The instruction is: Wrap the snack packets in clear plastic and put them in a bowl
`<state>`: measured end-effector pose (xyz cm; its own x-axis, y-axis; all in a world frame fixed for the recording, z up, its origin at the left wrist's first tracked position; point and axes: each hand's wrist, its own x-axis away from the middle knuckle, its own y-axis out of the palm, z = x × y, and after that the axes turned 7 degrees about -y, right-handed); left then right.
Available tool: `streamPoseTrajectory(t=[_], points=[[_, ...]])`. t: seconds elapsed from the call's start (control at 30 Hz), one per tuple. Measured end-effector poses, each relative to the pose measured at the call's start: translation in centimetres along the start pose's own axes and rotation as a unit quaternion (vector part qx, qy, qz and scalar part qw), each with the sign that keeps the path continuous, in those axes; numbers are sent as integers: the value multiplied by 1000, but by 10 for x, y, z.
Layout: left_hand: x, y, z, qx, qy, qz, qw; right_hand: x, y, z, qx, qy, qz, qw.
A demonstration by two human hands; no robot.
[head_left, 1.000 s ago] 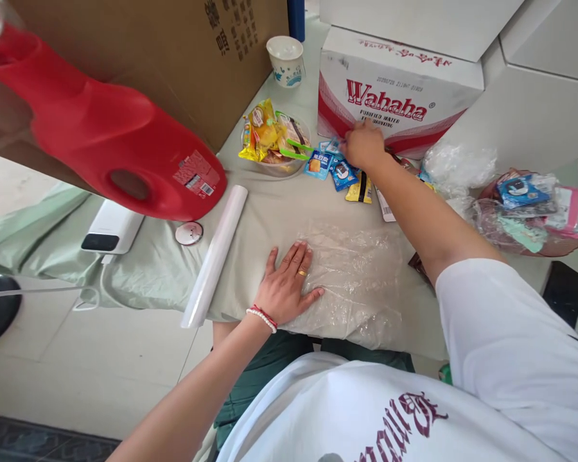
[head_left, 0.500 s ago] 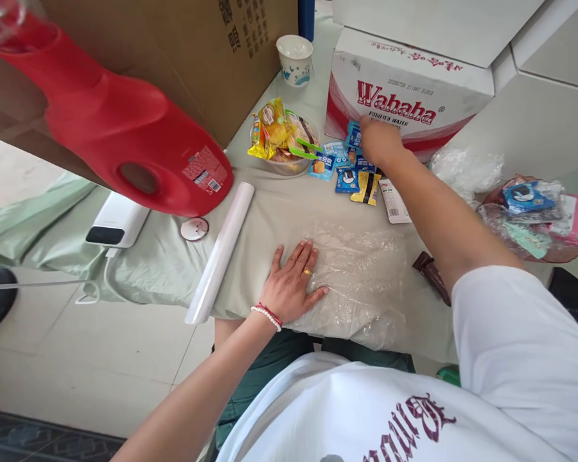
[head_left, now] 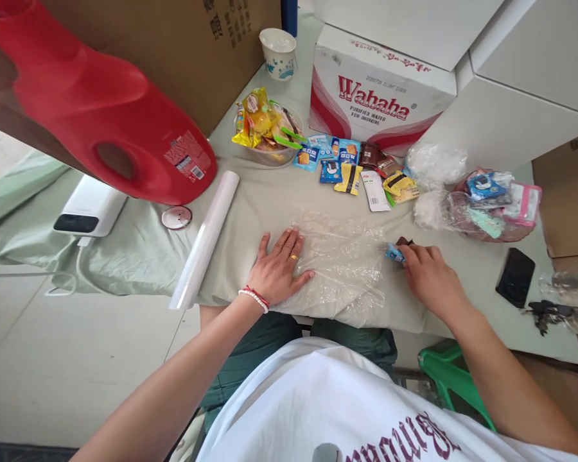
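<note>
Fingers stretched out, my left hand (head_left: 280, 266) lies flat on the cloth-covered table, its thumb over the left side of a crinkled sheet of clear plastic film (head_left: 340, 260). At the film's right edge my right hand (head_left: 431, 276) is closed on a small blue snack packet (head_left: 394, 252). A brown wrapper (head_left: 404, 241) shows just behind those fingertips, mostly hidden. Further back lie several loose snack packets, among them a yellow one (head_left: 348, 179) and a dark blue one (head_left: 331, 171). Left of my left hand rests a roll of plastic wrap (head_left: 205, 240).
A bowl of snacks (head_left: 272, 156), a paper cup (head_left: 278, 54) and a Wahaha carton (head_left: 376, 96) stand at the back. To the left are a red jug (head_left: 139, 128), a white power bank (head_left: 89, 208) and a round badge (head_left: 176, 217). A phone (head_left: 515, 277) lies right.
My right hand has come from the packet pile at the carton back to the film's right edge, bringing a blue packet. My left hand stays flat. The view has shifted somewhat.
</note>
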<state>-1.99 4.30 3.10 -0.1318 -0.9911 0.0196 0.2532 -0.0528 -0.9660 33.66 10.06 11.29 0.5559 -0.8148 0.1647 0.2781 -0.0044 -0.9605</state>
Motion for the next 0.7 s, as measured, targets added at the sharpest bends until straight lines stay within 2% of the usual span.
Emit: streamPoseTrajectory(t=[0.07,0.13,0.23,0.33,0.43,0.53,0.6,0.7], points=[[0,1,1,-5,0,0,1000,6,12,-4,-2,-12,26,1000],[0,2,2,-9,-2,1,1000,5,15,2,-25,0,50,998],[2,3,3,-13,-4,5,1000,-9,1,20,-122,25,99,987],[3,5,4,-13,-5,9,1000,-34,-22,22,-262,-28,122,957],[3,6,5,-9,-12,10,1000,-67,-32,-7,-372,-132,64,916],[5,6,6,-5,-20,8,1000,-98,-21,-47,-401,-216,-17,890],[8,5,4,0,-21,5,1000,-111,-11,-68,-361,-231,-44,902],[16,3,-2,16,-17,-2,1000,-117,-2,-86,-268,-209,-39,940]])
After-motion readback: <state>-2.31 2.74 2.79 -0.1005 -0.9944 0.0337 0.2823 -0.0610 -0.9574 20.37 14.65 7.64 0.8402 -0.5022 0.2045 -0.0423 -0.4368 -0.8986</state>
